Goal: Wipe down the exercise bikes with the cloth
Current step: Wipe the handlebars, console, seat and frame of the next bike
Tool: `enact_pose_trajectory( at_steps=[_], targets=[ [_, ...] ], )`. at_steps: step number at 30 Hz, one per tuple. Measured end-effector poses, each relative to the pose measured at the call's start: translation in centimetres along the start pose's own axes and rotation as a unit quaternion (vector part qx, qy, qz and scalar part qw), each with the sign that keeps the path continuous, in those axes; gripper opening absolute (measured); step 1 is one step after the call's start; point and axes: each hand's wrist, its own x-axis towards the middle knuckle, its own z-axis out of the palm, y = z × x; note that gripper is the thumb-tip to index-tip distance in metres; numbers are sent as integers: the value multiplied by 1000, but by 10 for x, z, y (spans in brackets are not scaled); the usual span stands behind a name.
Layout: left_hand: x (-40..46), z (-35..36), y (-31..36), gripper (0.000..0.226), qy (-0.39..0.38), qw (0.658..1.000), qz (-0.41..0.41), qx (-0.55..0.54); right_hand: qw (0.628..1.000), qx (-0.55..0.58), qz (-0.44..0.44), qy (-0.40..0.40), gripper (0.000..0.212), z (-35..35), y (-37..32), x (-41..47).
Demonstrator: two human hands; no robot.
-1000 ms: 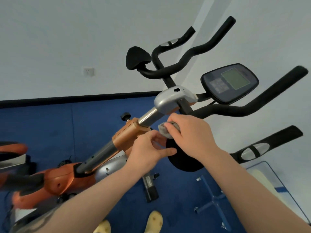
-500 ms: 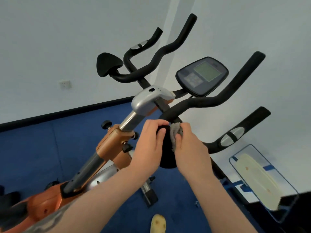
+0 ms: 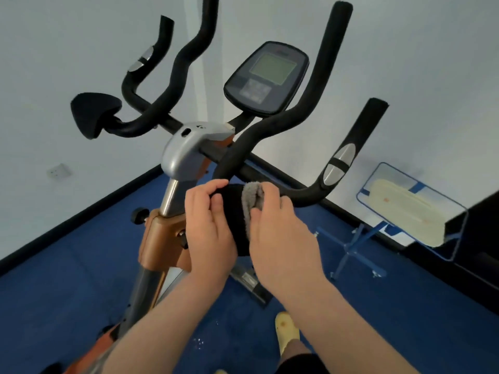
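Nearest: two bare forearms reaching forward over blue floor (image 3: pixel 67 279), one yellow slipper (image 3: pixel 286 330) below. Left hand (image 3: pixel 209 225): fingers curled over the left edge of a black elbow pad (image 3: pixel 234 211), thumb on top, gripping and steadying it. Right hand (image 3: pixel 280 230): fingers curled round a bunched grey cloth (image 3: pixel 252 197), pressing it to the pad's upper right face. Pad sits between the two hands, near end of the bike (image 3: pixel 159 238) cockpit. Step in hand, by judgement: wiping the near elbow pad; most of the bike appears yet to be done. Next move likely calls for dragging the cloth down and round the pad while the left hand holds it firm, then passing to the handlebar (image 3: pixel 310 197) joining just beyond. Middle: silver stem cap (image 3: pixel 186 149) on an orange post, black knob (image 3: pixel 139 214) at its left. Beyond: console (image 3: pixel 266 76) upright between the curved bars; second pad (image 3: pixel 93 114) far left; silver pulse sensors on the grips. Far: white walls meeting in a corner, black skirting, socket (image 3: pixel 58 171). Right: blue-framed stand (image 3: pixel 351 244) with a pale tray, close beside the right grip, well apart from the hands. Room: open floor left and near; bars crowd above and right of the pad, so cloth strokes have freest run downward and toward the person.
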Motion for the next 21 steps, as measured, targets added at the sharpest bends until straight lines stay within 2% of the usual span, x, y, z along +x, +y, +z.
enact_pose_trajectory(
  at_steps=[6,10,14,19,21],
  targets=[
    [3,-2,-1,24,-14,1000,8,8,999,-46,-16,-19,28,1,-13,28],
    [2,-3,-2,21,-27,999,19,20,998,-51,-10,-17,39,-2,0,-2],
    [3,-2,-2,21,-26,1000,1,1,997,-20,-20,-72,29,-3,-7,40],
    [0,-3,-1,21,-31,999,10,3,997,38,-15,-68,28,-9,5,13],
    [2,-3,-1,21,-32,999,-2,-9,995,25,-36,-85,30,-10,7,25]
  ],
)
